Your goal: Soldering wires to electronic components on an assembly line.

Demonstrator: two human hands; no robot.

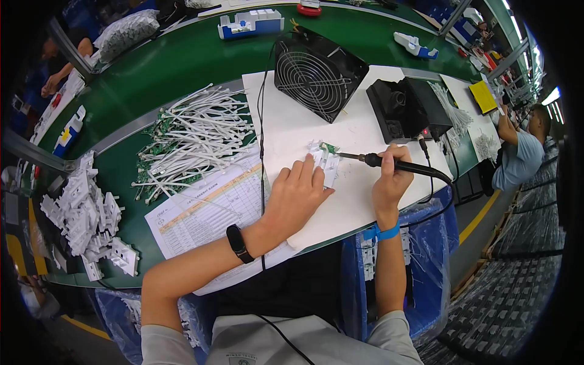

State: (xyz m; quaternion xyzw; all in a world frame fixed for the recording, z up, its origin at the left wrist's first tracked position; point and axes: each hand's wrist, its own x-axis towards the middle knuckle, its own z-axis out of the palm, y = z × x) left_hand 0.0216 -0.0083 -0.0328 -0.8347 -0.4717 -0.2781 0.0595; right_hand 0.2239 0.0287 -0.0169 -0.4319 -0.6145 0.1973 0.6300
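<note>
My right hand grips a soldering iron by its black handle, its cable curving away to the right. The iron's tip reaches a small green circuit board set on a white plastic part. Pressed against that white part is my left hand, its fingers reaching forward over the near left side and holding it steady on the white sheet. How firmly the left fingers grip is partly hidden by the hand itself.
A black fan stands beyond the work, with an iron stand right of it. Left lie a heap of white cables with green boards, printed papers and white plastic parts. Blue lined bins flank me. A co-worker sits right.
</note>
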